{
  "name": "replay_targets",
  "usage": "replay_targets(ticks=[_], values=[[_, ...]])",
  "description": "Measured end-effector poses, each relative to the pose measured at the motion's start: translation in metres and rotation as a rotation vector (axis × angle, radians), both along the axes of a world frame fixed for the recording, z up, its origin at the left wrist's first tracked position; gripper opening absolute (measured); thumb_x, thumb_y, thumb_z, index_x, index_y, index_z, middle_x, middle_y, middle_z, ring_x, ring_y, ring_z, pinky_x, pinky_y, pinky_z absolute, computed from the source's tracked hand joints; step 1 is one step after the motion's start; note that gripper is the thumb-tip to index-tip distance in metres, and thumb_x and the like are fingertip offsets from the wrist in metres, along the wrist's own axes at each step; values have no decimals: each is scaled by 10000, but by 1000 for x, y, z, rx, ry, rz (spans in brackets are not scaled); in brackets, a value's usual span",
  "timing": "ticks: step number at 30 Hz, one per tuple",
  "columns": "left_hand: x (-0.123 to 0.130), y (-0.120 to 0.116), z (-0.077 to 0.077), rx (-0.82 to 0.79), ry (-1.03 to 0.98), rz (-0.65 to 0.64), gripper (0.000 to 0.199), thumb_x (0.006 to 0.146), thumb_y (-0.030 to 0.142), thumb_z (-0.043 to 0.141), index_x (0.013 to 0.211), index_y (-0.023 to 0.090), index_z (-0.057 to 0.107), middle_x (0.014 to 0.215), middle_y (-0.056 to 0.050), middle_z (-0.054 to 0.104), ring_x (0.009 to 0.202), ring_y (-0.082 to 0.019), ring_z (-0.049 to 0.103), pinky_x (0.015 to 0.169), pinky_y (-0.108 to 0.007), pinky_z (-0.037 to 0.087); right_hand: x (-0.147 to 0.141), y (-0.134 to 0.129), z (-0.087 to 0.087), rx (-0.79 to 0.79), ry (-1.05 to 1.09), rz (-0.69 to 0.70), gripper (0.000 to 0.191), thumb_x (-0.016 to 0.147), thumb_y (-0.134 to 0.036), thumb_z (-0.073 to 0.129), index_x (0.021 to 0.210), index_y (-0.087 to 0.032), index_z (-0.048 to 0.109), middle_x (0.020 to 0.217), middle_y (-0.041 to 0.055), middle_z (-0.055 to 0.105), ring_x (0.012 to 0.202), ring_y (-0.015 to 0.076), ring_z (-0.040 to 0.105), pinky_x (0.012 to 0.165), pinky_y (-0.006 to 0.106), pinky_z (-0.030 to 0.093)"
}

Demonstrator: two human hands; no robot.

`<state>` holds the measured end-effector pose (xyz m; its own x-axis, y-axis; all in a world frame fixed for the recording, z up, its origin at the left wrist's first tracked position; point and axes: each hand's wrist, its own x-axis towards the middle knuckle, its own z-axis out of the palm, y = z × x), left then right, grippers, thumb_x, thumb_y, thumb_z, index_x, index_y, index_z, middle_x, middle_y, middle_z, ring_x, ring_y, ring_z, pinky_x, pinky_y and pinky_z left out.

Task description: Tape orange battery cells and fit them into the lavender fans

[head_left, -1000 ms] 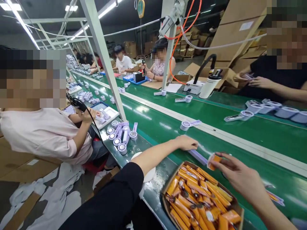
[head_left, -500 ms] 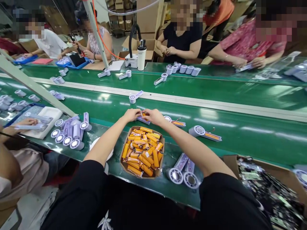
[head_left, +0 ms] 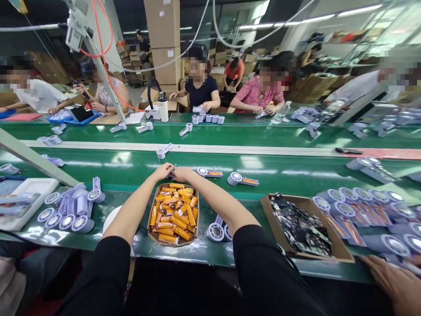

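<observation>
My left hand (head_left: 163, 170) and my right hand (head_left: 182, 174) meet on the green belt (head_left: 296, 175), just past the far rim of a cardboard box (head_left: 151, 235) full of orange batteries (head_left: 173, 213). Both hands close around a small lilac fan handle (head_left: 171, 174), which the fingers mostly hide. Whether a battery sits in the handle cannot be seen. Both forearms reach over the box, one on each side.
Two lilac fans with orange batteries (head_left: 241, 179) lie on the belt to the right. A box of dark parts (head_left: 302, 228) stands at right. Lilac fan bodies cluster at left (head_left: 72, 210) and right (head_left: 362, 206). Another person's hand (head_left: 394, 281) shows at bottom right. Co-workers sit opposite.
A second ago my right hand held an orange battery apart from the left hand; it came to the left hand at the handle. The view has since swung right and lifted.
</observation>
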<state>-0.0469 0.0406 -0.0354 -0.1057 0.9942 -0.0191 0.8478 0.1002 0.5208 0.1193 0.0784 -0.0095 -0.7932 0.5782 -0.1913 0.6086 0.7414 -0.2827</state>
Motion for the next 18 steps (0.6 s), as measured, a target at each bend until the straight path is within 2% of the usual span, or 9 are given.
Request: replay_targets(ticks=[2,4,6,8,10,12,15,18], values=[[-1,-20,11,55,-10,-7,373,977,308,593,1295,167,726,1316,-134,790,1231,-265,722,1131,-393,533,16,-1,15,-4,35,-8,438,1060,-434,726,1414,-185,665,1422,112,682,1209,271,714,1017,491,640],[-12,-59,20,106,-12,-8,436,962,309,607,1362,161,698,1406,-164,748,1326,-300,688,1206,-444,487,41,-9,29,19,97,-29,398,1064,-412,722,1393,-193,683,1427,121,691,1227,273,713,1043,499,631],[-32,-117,24,122,-23,-25,428,962,345,611,1342,176,711,1395,-151,758,1323,-312,698,1202,-448,497,70,-31,38,53,178,-48,317,1075,-331,691,1348,-173,726,1430,159,718,1279,292,713,1120,514,593],[-58,-185,21,69,-13,-83,398,946,419,648,1261,200,751,1327,-121,791,1261,-314,733,1156,-429,535,100,-63,40,76,259,-42,270,1075,-254,645,1289,-153,775,1405,186,759,1314,309,723,1178,506,554],[-81,-248,14,-33,62,-173,448,894,489,724,1249,220,769,1353,-114,785,1288,-330,722,1166,-429,530,124,-99,36,67,339,-4,252,1069,-266,630,1216,-178,814,1352,155,802,1271,299,758,1147,475,579],[-97,-295,5,-147,188,-233,599,807,516,818,1331,234,753,1455,-133,738,1396,-372,659,1222,-469,487,140,-132,28,9,451,53,239,1066,-326,631,1098,-212,839,1299,120,832,1223,287,785,1102,449,603],[-111,-332,-6,-298,325,-228,888,699,449,897,1523,233,649,1603,-174,631,1558,-438,503,1289,-550,410,147,-174,15,-116,620,86,268,1064,-399,629,1008,-234,834,1248,103,850,1184,284,802,1080,436,604],[-121,-346,-20,-314,337,-235,967,725,377,854,1627,219,546,1706,-175,524,1650,-452,357,1330,-577,344,145,-208,4,-198,738,48,265,1052,-429,650,1059,-237,833,1227,109,853,1170,285,805,1075,427,600]])
